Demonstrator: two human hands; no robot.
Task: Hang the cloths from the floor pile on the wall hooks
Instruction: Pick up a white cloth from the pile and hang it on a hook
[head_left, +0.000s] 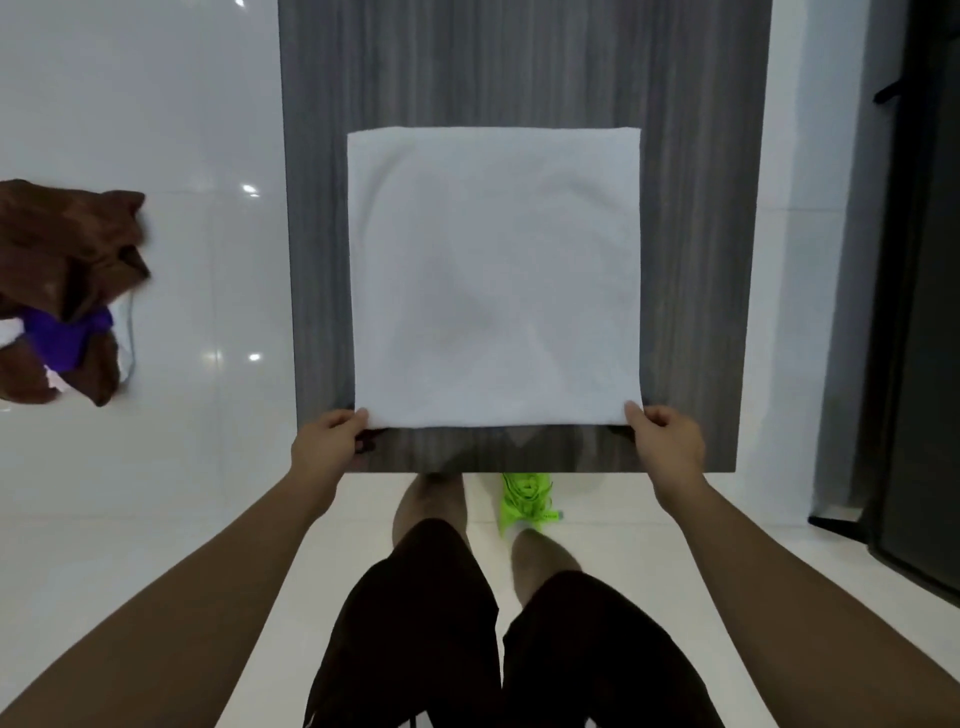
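The white cloth (493, 275) lies spread flat and square on a grey wood-grain desk (322, 218), its near edge close to the desk's front edge. The left hand (330, 441) pinches the near-left corner and the right hand (665, 441) pinches the near-right corner, thumbs on top and fingers curled beneath. It looks like a thin, soft towel: light, limp and not fragile, so it should sag as soon as it leaves the surface. The two corners look like a sound hold for lifting it open; for a hook, a corner or a gathered edge would likely serve better. The desk top looks smooth, so the cloth may slide rather than catch. To the left, a brown cloth (67, 260) with a purple cloth (67, 338) tucked in it lies heaped on the glossy white floor (208, 156). No wall hooks are in view. A bright green shoe (524, 499) shows below the desk edge.
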